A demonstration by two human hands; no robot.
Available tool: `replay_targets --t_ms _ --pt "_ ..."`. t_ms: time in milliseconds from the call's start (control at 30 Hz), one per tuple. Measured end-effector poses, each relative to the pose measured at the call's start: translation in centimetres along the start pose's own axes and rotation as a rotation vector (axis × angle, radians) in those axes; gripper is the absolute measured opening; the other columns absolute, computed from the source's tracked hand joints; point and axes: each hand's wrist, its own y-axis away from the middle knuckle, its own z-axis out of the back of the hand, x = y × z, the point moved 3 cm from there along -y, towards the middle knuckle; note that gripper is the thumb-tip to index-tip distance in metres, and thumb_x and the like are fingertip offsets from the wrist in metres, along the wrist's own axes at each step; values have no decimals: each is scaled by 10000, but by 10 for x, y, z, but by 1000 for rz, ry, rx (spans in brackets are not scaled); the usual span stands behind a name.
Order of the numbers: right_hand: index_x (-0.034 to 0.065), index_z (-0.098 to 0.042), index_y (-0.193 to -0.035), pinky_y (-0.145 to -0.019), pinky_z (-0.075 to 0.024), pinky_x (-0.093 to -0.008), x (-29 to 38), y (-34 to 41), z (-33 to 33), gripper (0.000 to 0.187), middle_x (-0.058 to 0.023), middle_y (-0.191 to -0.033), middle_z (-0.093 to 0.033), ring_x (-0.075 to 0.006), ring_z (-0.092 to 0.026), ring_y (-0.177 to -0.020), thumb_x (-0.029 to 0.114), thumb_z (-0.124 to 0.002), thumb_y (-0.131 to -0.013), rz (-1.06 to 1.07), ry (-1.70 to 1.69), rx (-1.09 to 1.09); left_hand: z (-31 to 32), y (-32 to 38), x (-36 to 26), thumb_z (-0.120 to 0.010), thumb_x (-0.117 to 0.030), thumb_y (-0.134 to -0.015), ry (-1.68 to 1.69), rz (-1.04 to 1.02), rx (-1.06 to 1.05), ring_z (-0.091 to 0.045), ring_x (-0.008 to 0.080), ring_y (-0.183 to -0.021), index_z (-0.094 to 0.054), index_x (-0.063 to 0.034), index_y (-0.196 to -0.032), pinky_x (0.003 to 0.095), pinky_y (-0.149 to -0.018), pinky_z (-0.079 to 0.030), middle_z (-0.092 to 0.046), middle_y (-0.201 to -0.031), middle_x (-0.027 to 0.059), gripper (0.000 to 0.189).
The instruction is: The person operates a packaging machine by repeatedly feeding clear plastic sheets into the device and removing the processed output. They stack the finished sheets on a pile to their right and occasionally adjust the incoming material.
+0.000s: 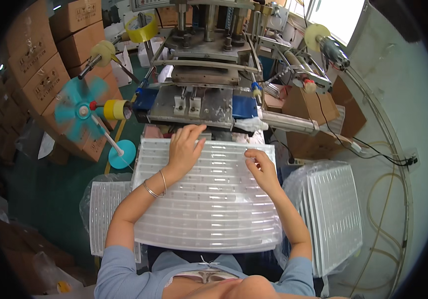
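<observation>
A white, translucent ribbed plastic tray (214,220) lies in front of me, with small pieces sitting in its upper rows. My left hand (187,147) is over the tray's far edge, its fingers stretched towards the metal bed (210,106) of a press machine; no held object shows in it. Above the tray's far right part, my right hand (262,166) has thumb and forefinger curled close together. Whether a small piece is between those fingertips cannot be told. Two metal brackets (187,106) stand on the press bed, beyond both hands.
Stacked ribbed trays (335,216) lean at the right in clear plastic, and another tray (107,213) lies at the left. A turquoise fan (83,111) spins by the machine's left side, near cardboard boxes (46,88). A metal cylinder (290,122) juts out from the press at right.
</observation>
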Motion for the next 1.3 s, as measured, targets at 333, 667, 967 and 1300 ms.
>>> replay_targets --t_ms 333,667,967,1300 --pt "14 -621 -1067 -669 -497 -282 23 -86 -11 269 -103 -913 -677 -184 -633 -741 95 -675 -816 116 50 -210 -36 -103 40 -612 -386 -828 -381 -32 -88 -507 248 -920 -660 -135 -1052 422 -819 -318 -595 -915 81 339" --pt "73 -653 -961 -648 -500 -364 51 -183 -59 181 -86 -900 -673 -274 -629 -754 140 -664 -794 517 593 -404 16 -54 22 -671 -131 -780 40 -129 -144 -529 208 -708 -618 -87 -1049 341 -724 -378 -587 -738 33 278" --pt "93 -545 -1205 -888 -399 -409 26 -137 -32 406 -133 -1164 -595 -322 -547 -1045 233 -628 -832 419 345 -375 23 -4 1 -668 -157 -805 233 -142 84 -592 241 -754 -603 -51 -1046 352 -702 -437 -654 -862 78 271" --pt "143 -681 -953 -686 -503 -385 11 21 27 173 -76 -828 -646 -284 -626 -813 104 -618 -797 155 579 357 -32 56 -91 -694 -278 -748 209 -386 327 -537 189 -664 -572 -86 -1003 317 -618 -399 -549 -653 34 341"
